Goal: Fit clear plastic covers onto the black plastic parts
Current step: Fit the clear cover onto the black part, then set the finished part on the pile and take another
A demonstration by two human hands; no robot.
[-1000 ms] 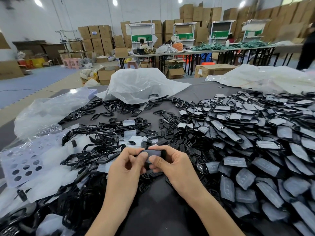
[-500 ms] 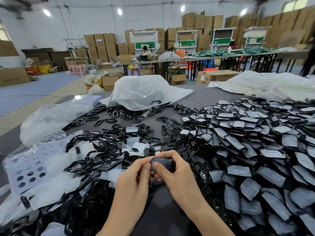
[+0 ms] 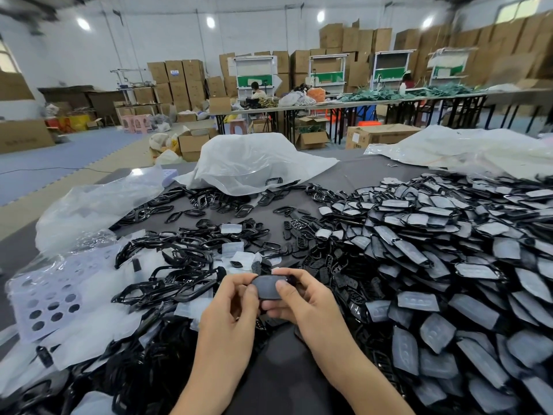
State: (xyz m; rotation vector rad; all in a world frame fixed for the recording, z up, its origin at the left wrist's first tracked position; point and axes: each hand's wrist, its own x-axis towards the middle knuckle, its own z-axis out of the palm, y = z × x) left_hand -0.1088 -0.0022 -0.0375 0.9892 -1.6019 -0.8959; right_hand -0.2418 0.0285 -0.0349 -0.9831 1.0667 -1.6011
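We pinch one black part (image 3: pixel 267 287): left hand (image 3: pixel 230 307) grips its nine o'clock end, right hand (image 3: pixel 308 301) its three o'clock end. Covered parts (image 3: pixel 449 265) pile at two o'clock.

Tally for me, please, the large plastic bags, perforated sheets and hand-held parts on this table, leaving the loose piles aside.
Large translucent plastic bags: 3
Pale perforated plastic sheet with round holes: 1
Dark oval plastic part, held by left hand and right hand: 1
Total: 5
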